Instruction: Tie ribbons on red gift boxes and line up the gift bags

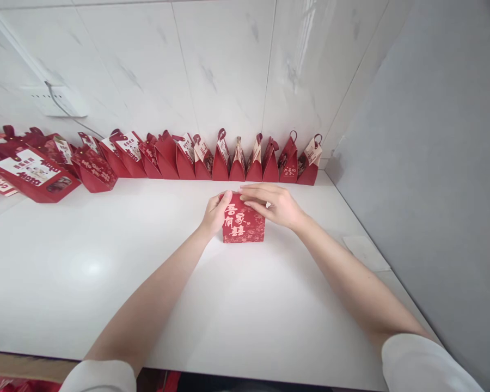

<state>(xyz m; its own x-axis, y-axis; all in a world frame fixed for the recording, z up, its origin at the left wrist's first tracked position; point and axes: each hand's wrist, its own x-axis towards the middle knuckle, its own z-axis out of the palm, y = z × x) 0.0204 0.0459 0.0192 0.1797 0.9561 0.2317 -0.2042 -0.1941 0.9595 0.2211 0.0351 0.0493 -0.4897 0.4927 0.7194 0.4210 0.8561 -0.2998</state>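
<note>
A red paper gift box (245, 226) with large pale pink characters and a floral print stands upright on the white table. My left hand (215, 214) is closed on its left side, with the thumb on the front near the top edge. Across its upper right part, my right hand (277, 205) reaches with fingers stretched out and apart, touching the top. The fingers partly cover the box's upper edge, and its back is hidden.
Along the tiled wall runs a row of red gift boxes (220, 163) with ribbon loops. Several larger boxes (35, 174) crowd the left. A grey panel (433, 163) rises on the right. A cable hangs from a wall socket (63, 102). Red items (20, 383) lie below the table's front edge.
</note>
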